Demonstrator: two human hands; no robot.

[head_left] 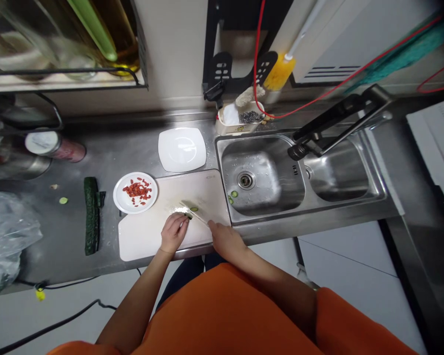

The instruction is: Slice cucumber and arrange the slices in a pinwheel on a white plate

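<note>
A white cutting board [144, 240] lies on the counter in front of me. My left hand [174, 231] is closed, its fingertips pinching a short dark-green piece of cucumber [188, 216] on the board. Gripped by the handle in my right hand [227, 241] is a knife [198, 216], its blade angled up and left beside those fingertips. A cut cucumber slice [194, 209] rests just past the blade. Wet, shiny marks show on the board around the blade. Most of the held piece is hidden by my fingers.
Left of the board lies a whole cucumber [91, 217]. A white plate of red dried berries [117, 195] overlaps the board's corner; a square white plate [181, 148] stands behind. Several green slices [234, 194] lie in the sink [262, 197] at right, near the black faucet [325, 121].
</note>
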